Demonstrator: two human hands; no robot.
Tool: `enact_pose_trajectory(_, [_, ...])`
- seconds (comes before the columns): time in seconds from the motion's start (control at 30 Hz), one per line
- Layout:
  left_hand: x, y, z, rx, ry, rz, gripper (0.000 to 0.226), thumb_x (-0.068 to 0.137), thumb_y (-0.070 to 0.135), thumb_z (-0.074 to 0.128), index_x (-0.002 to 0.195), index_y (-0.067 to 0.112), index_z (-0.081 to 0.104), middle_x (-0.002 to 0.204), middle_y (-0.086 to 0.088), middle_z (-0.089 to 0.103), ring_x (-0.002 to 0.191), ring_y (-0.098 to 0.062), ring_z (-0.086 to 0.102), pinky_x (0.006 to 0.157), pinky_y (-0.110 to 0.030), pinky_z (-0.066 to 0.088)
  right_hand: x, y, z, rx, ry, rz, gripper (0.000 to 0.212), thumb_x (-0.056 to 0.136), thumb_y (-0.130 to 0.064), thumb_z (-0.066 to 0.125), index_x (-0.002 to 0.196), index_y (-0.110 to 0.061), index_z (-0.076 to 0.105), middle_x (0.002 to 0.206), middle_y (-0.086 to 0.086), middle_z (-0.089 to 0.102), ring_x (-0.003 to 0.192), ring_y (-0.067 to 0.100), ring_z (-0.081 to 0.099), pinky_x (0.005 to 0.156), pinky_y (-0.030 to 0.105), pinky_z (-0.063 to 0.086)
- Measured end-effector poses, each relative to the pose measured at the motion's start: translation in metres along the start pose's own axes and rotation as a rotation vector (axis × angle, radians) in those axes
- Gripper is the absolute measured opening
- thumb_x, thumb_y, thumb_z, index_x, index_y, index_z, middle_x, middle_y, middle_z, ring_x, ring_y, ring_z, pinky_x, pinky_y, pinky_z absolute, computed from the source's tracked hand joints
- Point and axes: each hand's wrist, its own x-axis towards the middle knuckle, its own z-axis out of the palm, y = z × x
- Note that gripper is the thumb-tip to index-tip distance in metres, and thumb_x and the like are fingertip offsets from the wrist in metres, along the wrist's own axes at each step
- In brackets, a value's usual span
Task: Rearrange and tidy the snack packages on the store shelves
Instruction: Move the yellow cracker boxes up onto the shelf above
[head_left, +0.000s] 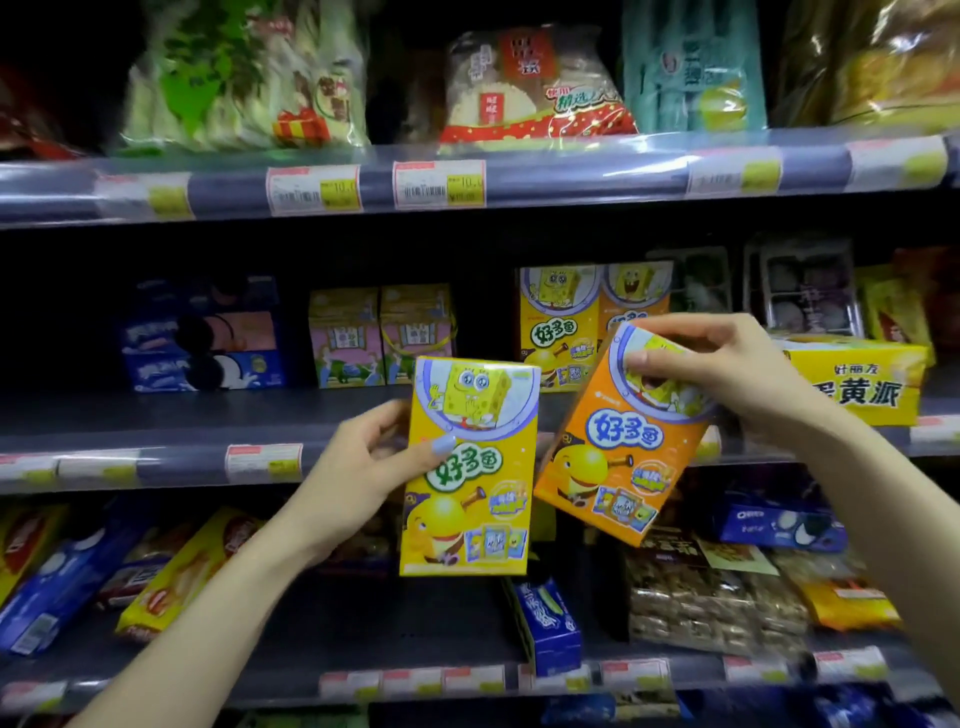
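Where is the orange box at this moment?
In the head view, right of centre: the right hand grips the orange box at its top, tilted, beside the yellow box held by the left hand.

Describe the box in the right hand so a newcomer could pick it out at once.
Start at the middle shelf; two cartoon-sponge boxes are held up before it. The right hand grips the orange box by its top. It is tilted, unlike the upright yellow box in the left hand.
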Motion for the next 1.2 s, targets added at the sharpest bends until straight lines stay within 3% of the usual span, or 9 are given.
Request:
enact_pose_trajectory(0.13, [0.028, 0.017, 0.019, 0.036, 0.024, 0.083, 0.042, 0.071, 0.025, 0.072, 0.111, 0.014, 0.063, 0.104, 0.006, 0.074, 0.09, -0.015, 0.072, 0.067, -0.021, 0.056, 0.03, -0.016, -0.008, -0.05, 0.082, -0.064, 0.05, 0.049, -0.042, 0.085, 0.091, -0.018, 0.075, 0.082, -0.001, 0.076, 0.067, 0.008, 0.069, 0.062, 0.02, 0.055])
enact_pose_trajectory(0.3, [0.063, 0.022, 0.029, 0.061, 0.077, 0.126, 0.04, 0.07, 0.036, 0.073, 0.106, 0.022, 0.065, 0.103, 0.01, 0.074, 0.093, -0.013, 0.071, 0.069, -0.023, 0.056, 0.055, -0.019, -0.018, -0.146, 0.096, -0.052, 0.052, 0.051, -0.045, 0.083, 0.095, -0.018, 0.076, 0.077, -0.002, 0.076, 0.068, 0.009, 0.071, 0.065, 0.024, 0.058])
enact_pose_trajectory(0.43, [0.088, 0.02, 0.033, 0.047, 0.094, 0.122, 0.04, 0.07, 0.04, 0.073, 0.105, 0.022, 0.066, 0.103, 0.007, 0.074, 0.096, -0.012, 0.07, 0.072, -0.022, 0.056, 0.068, -0.019, -0.028, -0.168, 0.142, -0.053, 0.045, 0.06, -0.035, 0.084, 0.099, -0.015, 0.075, 0.075, -0.003, 0.075, 0.067, 0.011, 0.071, 0.063, 0.024, 0.057])
enact_pose_trajectory(0.57, [0.107, 0.017, 0.038, 0.01, 0.09, 0.087, 0.041, 0.07, 0.039, 0.072, 0.106, 0.021, 0.067, 0.105, 0.003, 0.074, 0.097, -0.016, 0.07, 0.077, -0.029, 0.057, 0.075, -0.018, -0.037, -0.201, 0.17, -0.057, 0.036, 0.068, -0.031, 0.083, 0.098, -0.015, 0.075, 0.084, 0.004, 0.076, 0.073, 0.017, 0.073, 0.066, 0.029, 0.059])
enact_pose_trajectory(0.7, [0.118, 0.016, 0.044, -0.005, 0.057, 0.079, 0.04, 0.071, 0.041, 0.071, 0.105, 0.022, 0.066, 0.105, 0.002, 0.074, 0.093, -0.016, 0.071, 0.071, -0.028, 0.057, 0.08, -0.016, -0.046, -0.2, 0.176, -0.062, 0.025, 0.069, -0.029, 0.083, 0.09, -0.017, 0.075, 0.082, 0.002, 0.076, 0.071, 0.015, 0.073, 0.062, 0.024, 0.059])
enact_pose_trajectory(0.93, [0.141, 0.005, 0.052, -0.013, 0.12, 0.104, 0.02, 0.086, 0.02, 0.068, 0.103, 0.028, 0.062, 0.105, 0.003, 0.07, 0.089, -0.01, 0.071, 0.067, -0.022, 0.056, 0.092, -0.011, -0.064, -0.241, 0.176, -0.052, 0.018, 0.07, -0.023, 0.084, 0.084, -0.024, 0.072, 0.084, -0.007, 0.076, 0.073, 0.007, 0.072, 0.059, 0.017, 0.056])
enact_pose_trajectory(1.0, [0.145, -0.002, 0.059, -0.018, 0.124, 0.098, 0.021, 0.086, 0.02, 0.068, 0.104, 0.028, 0.061, 0.103, 0.003, 0.07, 0.086, -0.008, 0.071, 0.065, -0.02, 0.055, 0.097, -0.006, -0.067, -0.267, 0.175, -0.019, 0.024, 0.069, -0.026, 0.084, 0.09, -0.021, 0.072, 0.089, -0.003, 0.076, 0.075, 0.008, 0.072, 0.064, 0.021, 0.057])
enact_pose_trajectory(1.1, [0.151, -0.011, 0.067, -0.021, 0.141, 0.109, 0.027, 0.085, 0.017, 0.069, 0.109, 0.028, 0.06, 0.107, 0.002, 0.068, 0.087, -0.005, 0.07, 0.065, -0.017, 0.054, 0.105, -0.001, -0.068, -0.359, 0.174, -0.006, 0.038, 0.07, -0.03, 0.085, 0.102, -0.017, 0.071, 0.101, 0.001, 0.074, 0.091, 0.016, 0.07, 0.083, 0.035, 0.055])
enact_pose_trajectory(1.2, [0.158, -0.019, 0.074, 0.001, 0.191, 0.094, 0.031, 0.085, 0.016, 0.07, 0.109, 0.03, 0.057, 0.112, -0.001, 0.068, 0.09, -0.004, 0.069, 0.067, -0.017, 0.054, 0.114, 0.003, -0.065, -0.446, 0.107, -0.013, 0.041, 0.072, -0.03, 0.083, 0.109, -0.021, 0.07, 0.11, -0.002, 0.07, 0.104, 0.017, 0.065, 0.093, 0.035, 0.051])
